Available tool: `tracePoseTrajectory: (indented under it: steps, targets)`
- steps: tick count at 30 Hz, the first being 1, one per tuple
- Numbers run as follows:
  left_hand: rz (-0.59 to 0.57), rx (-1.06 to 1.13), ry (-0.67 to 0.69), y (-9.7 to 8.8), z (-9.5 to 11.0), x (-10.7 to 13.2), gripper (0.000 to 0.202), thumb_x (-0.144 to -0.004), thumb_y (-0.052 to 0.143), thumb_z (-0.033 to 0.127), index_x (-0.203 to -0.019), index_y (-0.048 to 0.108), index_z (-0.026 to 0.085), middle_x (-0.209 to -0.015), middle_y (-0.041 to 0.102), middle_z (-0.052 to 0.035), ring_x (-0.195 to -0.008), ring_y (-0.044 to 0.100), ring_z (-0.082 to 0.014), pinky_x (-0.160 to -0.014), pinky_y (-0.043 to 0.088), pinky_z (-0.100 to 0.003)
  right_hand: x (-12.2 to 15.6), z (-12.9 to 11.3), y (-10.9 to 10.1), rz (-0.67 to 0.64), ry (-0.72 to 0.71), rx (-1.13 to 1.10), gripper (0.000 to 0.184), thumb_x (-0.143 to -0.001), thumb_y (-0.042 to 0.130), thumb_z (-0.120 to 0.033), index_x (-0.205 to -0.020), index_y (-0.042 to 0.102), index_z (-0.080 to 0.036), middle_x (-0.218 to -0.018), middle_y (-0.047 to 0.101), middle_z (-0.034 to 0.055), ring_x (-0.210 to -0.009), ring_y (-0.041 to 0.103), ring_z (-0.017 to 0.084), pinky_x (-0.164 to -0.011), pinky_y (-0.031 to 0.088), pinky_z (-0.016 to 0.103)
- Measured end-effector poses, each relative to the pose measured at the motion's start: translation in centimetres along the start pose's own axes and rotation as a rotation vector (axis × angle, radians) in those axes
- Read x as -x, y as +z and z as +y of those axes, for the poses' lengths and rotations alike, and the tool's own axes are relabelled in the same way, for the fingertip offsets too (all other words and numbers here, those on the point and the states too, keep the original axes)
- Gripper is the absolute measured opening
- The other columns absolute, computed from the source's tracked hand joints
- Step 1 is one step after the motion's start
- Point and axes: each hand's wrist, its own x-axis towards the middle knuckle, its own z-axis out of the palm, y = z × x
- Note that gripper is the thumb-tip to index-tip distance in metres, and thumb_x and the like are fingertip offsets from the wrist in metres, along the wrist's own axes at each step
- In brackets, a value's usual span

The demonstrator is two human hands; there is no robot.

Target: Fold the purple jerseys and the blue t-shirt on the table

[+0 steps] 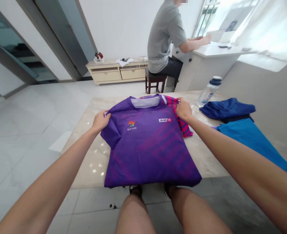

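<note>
From the head camera, I see a purple shirt [145,152] spread in the middle of the frame, its front facing up and its collar toward the top. It lies over a pale, glossy table [83,170], hem toward the bottom of the frame; whether that hem rests on the tabletop or hangs just past its near edge, I can't quite tell. The chest carries a small orange-and-green emblem [131,124] on the left and a white "BIG" label [163,120] on the right.

The left hand [101,120], left of centre, has its fingers pinched on the cloth by the plain purple sleeve. The right hand [184,110], right of centre, has its fingers closed on the top of the other sleeve [186,130], which is striped pink and dark.

Toward the right of the frame, a clear bottle [208,92] with a dark blue and white cap stands on the table. Just beside it lies a dark blue garment [227,109], and below that a brighter blue cloth [253,139], partly behind the right forearm.

At the upper centre, a person in a grey top [166,35] sits on a dark stool [155,78], arms on a white desk [216,51]. A low cream cabinet [106,76] stands against the wall, left of the stool.
</note>
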Motion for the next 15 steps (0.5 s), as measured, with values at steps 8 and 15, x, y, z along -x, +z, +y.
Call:
tracePoseTrajectory:
  steps: [8,15]
  targets:
    - [-0.075,-0.38,0.415,8.8,-3.2,10.9,0.065,-0.112,0.041,0.045,-0.169,0.046,0.014,-0.178,0.041,-0.0181,-0.165,0.037,-0.0358,-0.138,0.024,-0.059,13.2,1.5,7.1,-0.192,-0.442,0.202,0.059,-0.114,0.036,-0.038,-0.167,0.05,-0.017,-0.177,0.044,0.0143,-0.166,0.035,0.034,-0.135,0.029,0.057]
    - [-0.109,-0.521,0.241,9.3,-6.1,16.8,0.07,-0.112,0.035,0.047,-0.172,0.042,0.011,-0.18,0.036,-0.0187,-0.169,0.031,-0.0341,-0.139,0.023,-0.058,19.2,5.7,6.4,-0.33,-0.302,0.315,0.07,-0.115,0.03,-0.049,-0.173,0.043,-0.013,-0.182,0.032,0.0148,-0.17,0.027,0.032,-0.139,0.023,0.053]
